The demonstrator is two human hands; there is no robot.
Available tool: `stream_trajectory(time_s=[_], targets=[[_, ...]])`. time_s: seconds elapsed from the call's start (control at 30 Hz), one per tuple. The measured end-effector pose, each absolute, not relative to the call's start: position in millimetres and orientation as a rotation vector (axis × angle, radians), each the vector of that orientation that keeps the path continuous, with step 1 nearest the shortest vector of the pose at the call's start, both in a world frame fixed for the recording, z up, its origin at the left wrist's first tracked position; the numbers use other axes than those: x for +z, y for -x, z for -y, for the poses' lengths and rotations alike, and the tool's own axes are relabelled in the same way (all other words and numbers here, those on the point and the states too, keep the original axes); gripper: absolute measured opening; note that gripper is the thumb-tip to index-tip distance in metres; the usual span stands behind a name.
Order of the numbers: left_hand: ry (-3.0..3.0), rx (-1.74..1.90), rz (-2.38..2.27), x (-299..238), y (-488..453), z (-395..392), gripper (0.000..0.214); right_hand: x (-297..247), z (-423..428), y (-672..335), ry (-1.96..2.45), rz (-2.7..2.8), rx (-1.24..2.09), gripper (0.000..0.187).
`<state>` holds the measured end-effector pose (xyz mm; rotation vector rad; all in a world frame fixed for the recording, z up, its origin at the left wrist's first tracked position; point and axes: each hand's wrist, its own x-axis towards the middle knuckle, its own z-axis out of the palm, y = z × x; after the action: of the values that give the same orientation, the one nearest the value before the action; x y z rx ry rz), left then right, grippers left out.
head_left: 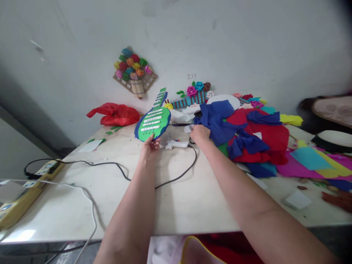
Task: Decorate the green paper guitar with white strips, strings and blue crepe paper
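My left hand (pixel 150 145) pinches the lower edge of a green and blue paper guitar (pixel 153 123) with white strips across it, holding it upright above the table. My right hand (pixel 200 134) reaches forward to the edge of a heap of blue and red crepe paper (pixel 247 139), fingers curled; what they grip is hidden. A white glue gun (pixel 176 144) lies on the table between the two hands, its black cord (pixel 176 176) trailing back to the left.
A yellow power strip (pixel 24 190) sits at the table's left edge with cords. A red plastic bag (pixel 115 114) lies against the wall. Paper flowers hang on a wall plaque (pixel 134 71). Coloured paper sheets (pixel 316 161) cover the right side. The white table (pixel 187 205) ends near me.
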<state>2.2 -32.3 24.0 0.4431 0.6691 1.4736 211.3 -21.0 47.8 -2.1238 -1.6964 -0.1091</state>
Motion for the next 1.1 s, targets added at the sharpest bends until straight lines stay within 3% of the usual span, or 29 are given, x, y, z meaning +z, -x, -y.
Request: stream_trajectory(time_s=[0.27,0.6,1.1], targets=[[-0.405,1.432,-0.667,25,-1,32,0.004,45,23,-172,1.517,1.859,0.365,0.03],[-0.512,1.403,-0.75,23,-5,32,0.006,40,28,-153,1.23,1.741,0.805,0.02],[-0.584,1.439,-0.782,21,-5,30,0.006,34,25,-150,1.158,1.63,0.819,0.019]])
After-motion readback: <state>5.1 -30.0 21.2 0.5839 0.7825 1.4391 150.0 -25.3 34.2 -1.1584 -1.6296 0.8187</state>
